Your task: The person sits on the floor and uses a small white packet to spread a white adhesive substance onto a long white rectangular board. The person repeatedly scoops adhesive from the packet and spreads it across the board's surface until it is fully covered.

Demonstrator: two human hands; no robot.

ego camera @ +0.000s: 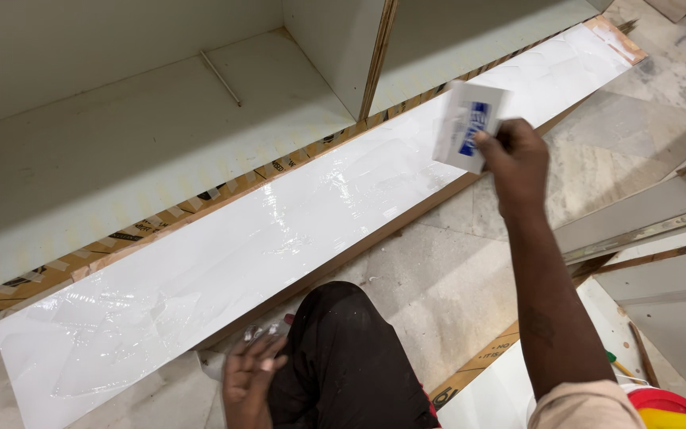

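Stretching out over the board (279,238), the right hand (518,159) is pinching a card (470,125) between thumb and fingers (490,143), which are closing narrowly on its lower right corner. The card is a small, flat, stiff rectangle, white with a blue printed patch; it is standing on edge, tilted, its long side running up and to the left of the fingertips, its lower edge hanging just above the board. The board is a long, narrow white panel with a brown edge, its long axis running from lower left to upper right across the marble floor (454,270), passing under the card. Its face is looking wet and glossy, smeared with a clear, streaky coat. The left hand (252,377) is resting beside a dark-trousered knee (343,357), fingers loosely curled and holding nothing, near the board's brown edge. Beyond the board, a white cabinet (144,135) is lying open.
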